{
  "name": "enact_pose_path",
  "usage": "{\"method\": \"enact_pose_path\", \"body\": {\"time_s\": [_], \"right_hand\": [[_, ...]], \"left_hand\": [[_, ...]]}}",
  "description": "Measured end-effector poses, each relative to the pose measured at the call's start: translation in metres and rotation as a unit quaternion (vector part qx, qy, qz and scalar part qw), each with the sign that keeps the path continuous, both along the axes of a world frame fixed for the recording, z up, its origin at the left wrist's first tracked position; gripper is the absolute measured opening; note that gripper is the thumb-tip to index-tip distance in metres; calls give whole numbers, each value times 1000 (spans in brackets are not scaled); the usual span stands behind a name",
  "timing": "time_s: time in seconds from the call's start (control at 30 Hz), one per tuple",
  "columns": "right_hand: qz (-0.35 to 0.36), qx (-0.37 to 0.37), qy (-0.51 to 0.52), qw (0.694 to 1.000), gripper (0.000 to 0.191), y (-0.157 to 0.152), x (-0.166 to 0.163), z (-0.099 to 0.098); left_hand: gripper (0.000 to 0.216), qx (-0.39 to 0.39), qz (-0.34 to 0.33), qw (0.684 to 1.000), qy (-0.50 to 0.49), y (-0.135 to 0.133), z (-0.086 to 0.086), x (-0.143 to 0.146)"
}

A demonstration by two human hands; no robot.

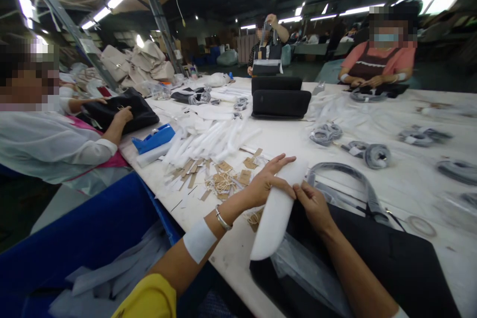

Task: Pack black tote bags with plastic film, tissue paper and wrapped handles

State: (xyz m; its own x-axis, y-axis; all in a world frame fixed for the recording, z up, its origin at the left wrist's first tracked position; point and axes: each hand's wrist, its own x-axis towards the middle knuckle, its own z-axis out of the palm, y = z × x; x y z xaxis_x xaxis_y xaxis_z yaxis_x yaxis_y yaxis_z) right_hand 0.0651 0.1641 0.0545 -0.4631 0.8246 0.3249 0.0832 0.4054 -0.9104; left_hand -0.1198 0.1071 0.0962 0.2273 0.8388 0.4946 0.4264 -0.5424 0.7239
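My left hand [274, 180] holds a long white foam strip [276, 216], its thumb across the face and its fingers stretched past the upper part. At the strip's right edge, the thumb and fingers of my right hand [315, 207] are pinched together on it. The strip lies slanted over one end of a black bag [387, 253], which rests on the table in front of me. Clear plastic [309, 271] shows at the bag's near side. Behind my right hand arches the bag's handle [345, 171], covered in grey wrapping.
Beyond my left hand are brown tags with strings [223, 181], white foam strips [208, 141] and a blue tape dispenser [153, 139]. A blue bin [93, 223] stands at left. Wrapped straps [376, 155] lie right. Co-workers [376, 62] are around the table [398, 184].
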Motion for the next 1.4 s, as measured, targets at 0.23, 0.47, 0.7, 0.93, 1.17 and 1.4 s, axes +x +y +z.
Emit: {"method": "enact_pose_path", "body": {"time_s": [0.23, 0.47, 0.7, 0.93, 1.17, 1.4], "right_hand": [[-177, -87, 113, 974, 40, 5, 1, -2], [-89, 125, -158, 975, 39, 11, 4, -12], [-153, 211, -155, 953, 32, 10, 5, -12], [-182, 263, -92, 943, 25, 1, 3, -1], [-212, 283, -68, 933, 20, -5, 6, 0], [-216, 284, -75, 931, 19, -4, 7, -2]], "left_hand": [[47, -217, 128, 951, -180, -23, -8, 6], [32, -220, 217, 894, -324, -23, -18, -5], [32, -320, 120, 823, -454, -21, -50, 25], [34, -403, 68, 856, -317, -46, -44, 14], [38, -308, 119, 790, -516, -16, -40, 30], [39, -314, 115, 863, -378, -39, -54, 28]]}}
